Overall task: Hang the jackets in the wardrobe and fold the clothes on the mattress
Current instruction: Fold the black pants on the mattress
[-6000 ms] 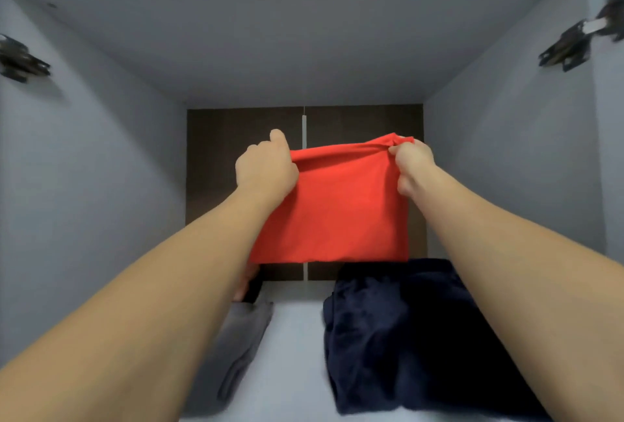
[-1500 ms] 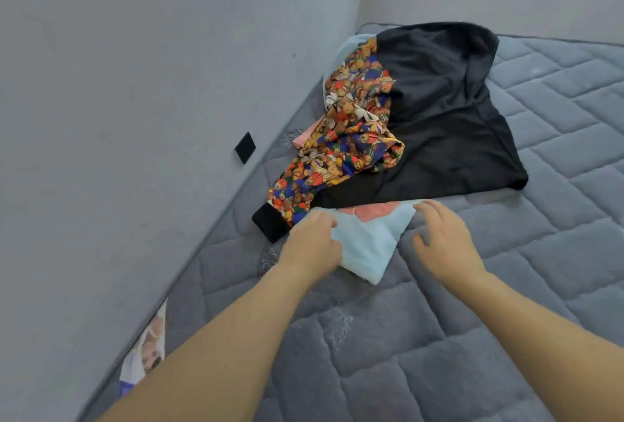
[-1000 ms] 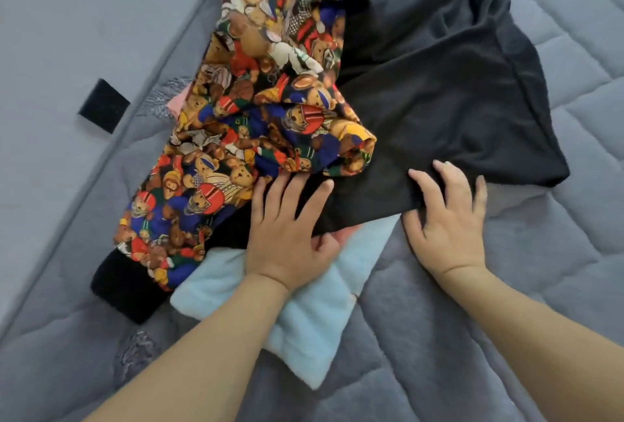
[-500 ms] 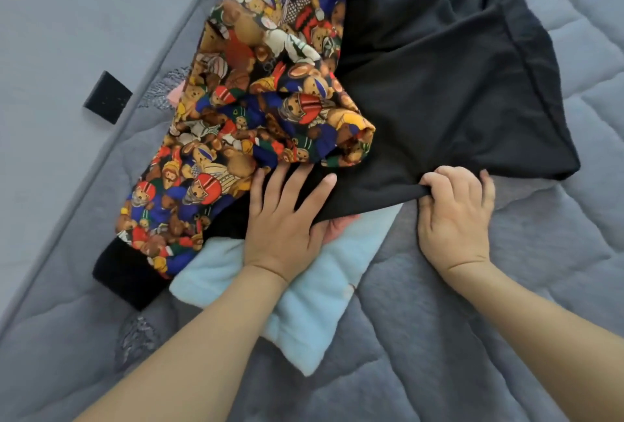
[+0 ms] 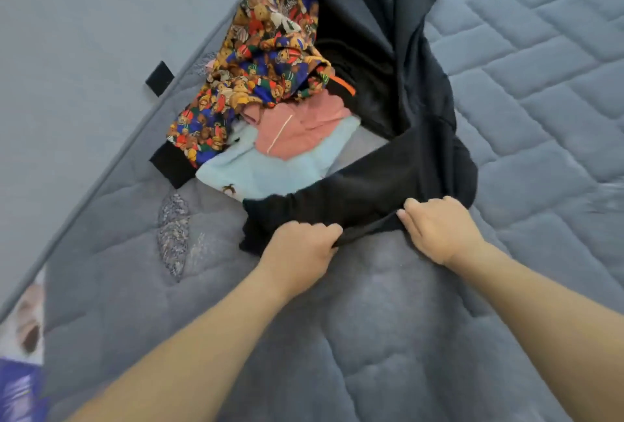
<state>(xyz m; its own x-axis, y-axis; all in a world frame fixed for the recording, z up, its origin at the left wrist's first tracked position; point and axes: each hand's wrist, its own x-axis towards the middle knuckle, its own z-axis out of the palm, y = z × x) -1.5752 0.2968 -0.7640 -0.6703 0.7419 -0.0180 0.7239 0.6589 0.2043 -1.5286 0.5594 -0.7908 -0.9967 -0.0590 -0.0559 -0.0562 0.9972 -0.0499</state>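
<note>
The black garment (image 5: 388, 117) lies stretched across the grey quilted mattress (image 5: 523, 84), its near hem bunched and drawn toward the person while the far end trails up beside the wall (image 5: 84, 33). The left hand (image 5: 299, 261) grips the hem with fingers curled round a fold of the cloth; the right hand (image 5: 439, 229) pinches the same edge just beside it, thumb and fingers closed on the fabric. Beside the black cloth, toward the wall, the rest of the pile shows: a bear-print jacket (image 5: 260, 67) with a black cuff, a pink garment (image 5: 297, 128) and a pale blue garment (image 5: 270, 168), overlapping one another near the mattress edge. The black cloth looks light, soft and limp, sagging in deep folds between the hands and the pile, so it will likely drape and slide rather than hold any shape. A hold at two corners or at the shoulders, set well apart, would seem to suit it better than the present close grip, which leaves most of the cloth hanging slack. A small black patch (image 5: 159, 79) sits on the wall, and a printed sheet (image 5: 23, 337) shows at the lower left.
</note>
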